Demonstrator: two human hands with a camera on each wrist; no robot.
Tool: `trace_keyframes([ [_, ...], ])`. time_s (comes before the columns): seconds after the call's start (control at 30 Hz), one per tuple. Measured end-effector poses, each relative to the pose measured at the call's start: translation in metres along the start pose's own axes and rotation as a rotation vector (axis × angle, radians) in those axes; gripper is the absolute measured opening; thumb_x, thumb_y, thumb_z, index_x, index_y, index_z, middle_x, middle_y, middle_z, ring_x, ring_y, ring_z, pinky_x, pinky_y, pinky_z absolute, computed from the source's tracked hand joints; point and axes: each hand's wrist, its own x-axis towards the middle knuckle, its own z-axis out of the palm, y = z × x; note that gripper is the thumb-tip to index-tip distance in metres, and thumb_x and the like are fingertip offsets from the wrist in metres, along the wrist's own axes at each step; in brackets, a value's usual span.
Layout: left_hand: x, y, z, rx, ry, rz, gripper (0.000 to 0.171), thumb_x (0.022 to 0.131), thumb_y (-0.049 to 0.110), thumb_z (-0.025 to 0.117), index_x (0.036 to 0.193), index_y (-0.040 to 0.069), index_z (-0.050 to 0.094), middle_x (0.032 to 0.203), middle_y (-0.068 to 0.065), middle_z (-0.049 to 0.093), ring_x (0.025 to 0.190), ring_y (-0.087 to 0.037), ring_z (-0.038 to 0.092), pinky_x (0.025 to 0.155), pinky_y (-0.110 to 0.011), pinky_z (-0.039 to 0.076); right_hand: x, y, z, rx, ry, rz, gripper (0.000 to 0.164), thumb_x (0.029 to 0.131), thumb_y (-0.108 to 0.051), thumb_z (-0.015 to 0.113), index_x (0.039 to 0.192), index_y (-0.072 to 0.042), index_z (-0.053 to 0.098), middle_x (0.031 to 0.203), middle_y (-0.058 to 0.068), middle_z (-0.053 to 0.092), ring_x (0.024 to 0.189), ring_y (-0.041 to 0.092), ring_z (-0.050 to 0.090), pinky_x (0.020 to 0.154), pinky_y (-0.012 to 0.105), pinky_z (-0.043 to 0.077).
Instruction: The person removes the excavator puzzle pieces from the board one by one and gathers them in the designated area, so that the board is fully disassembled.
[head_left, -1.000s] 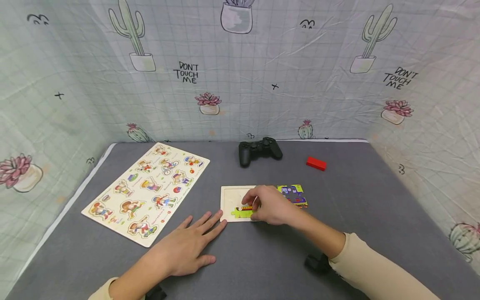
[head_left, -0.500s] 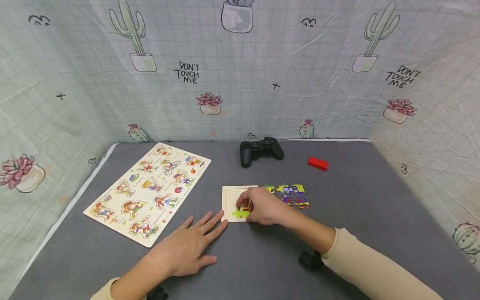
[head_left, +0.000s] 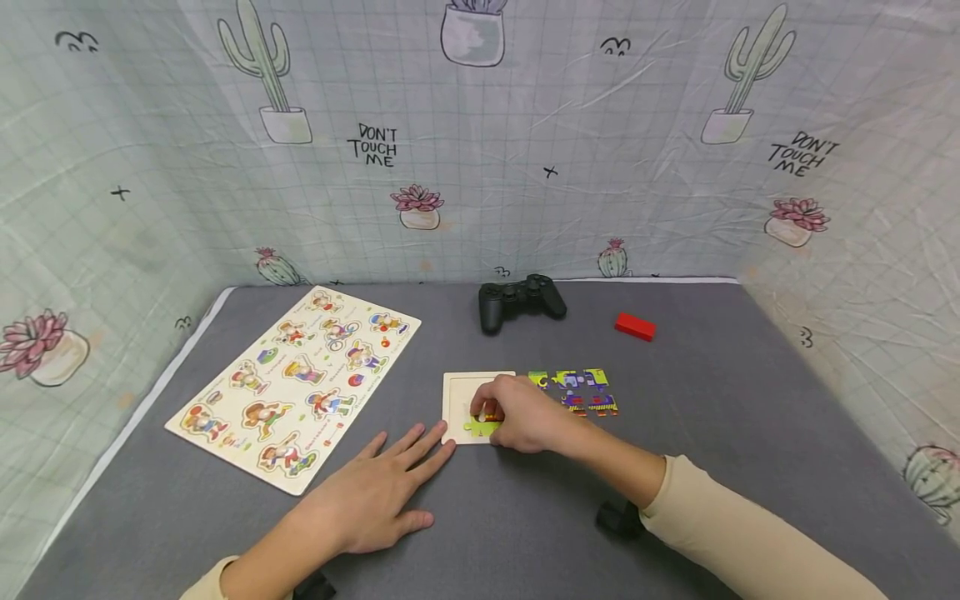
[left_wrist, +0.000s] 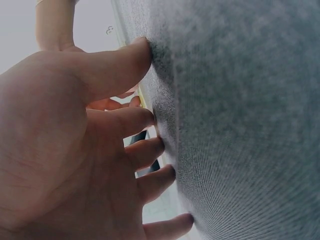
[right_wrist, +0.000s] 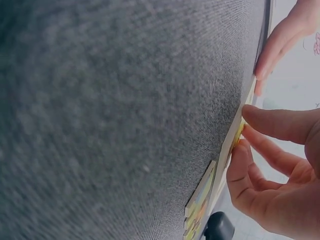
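In the head view a small wooden puzzle tray (head_left: 456,390) lies at the middle of the table. My right hand (head_left: 528,414) leans over it, thumb and fingers bent to pinch a jigsaw piece mostly hidden beneath them. Yellow-green jigsaw pieces (head_left: 477,428) show in the tray beside the fingertips. The right wrist view has the thumb (right_wrist: 272,122) and curled fingers right at the tray's surface. My left hand (head_left: 382,492) rests on the table with fingers spread, fingertips at the tray's left edge. Several loose jigsaw pieces (head_left: 596,380) lie to the right of the tray.
A large picture board (head_left: 303,392) with figures lies at the left. Behind the tray sits a black game controller (head_left: 521,302), and a red block (head_left: 635,327) is further right. Printed cloth (head_left: 480,167) surrounds the grey table (head_left: 720,400) at back and sides.
My right hand has shifted slightly left over the tray, uncovering more of the loose pieces at its right. The left hand stays in place.
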Motion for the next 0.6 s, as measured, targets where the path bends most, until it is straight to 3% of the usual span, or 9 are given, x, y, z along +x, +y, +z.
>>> trace_keyframes([
  [0.6,-0.0002,-0.0005,0.0013,0.023,0.012,0.006,0.081,0.1,0.053,0.063,0.167,0.023,0.028,0.176,0.0,0.015,0.161,-0.028,0.024,0.121,-0.067,0.03,-0.0009,-0.0018,-0.0002,-0.017,0.038,-0.034,0.031,0.072,0.005,0.084,0.097,-0.011,0.074,0.083,0.004,0.065,0.076,0.014,0.054,0.068,0.03,0.047],
])
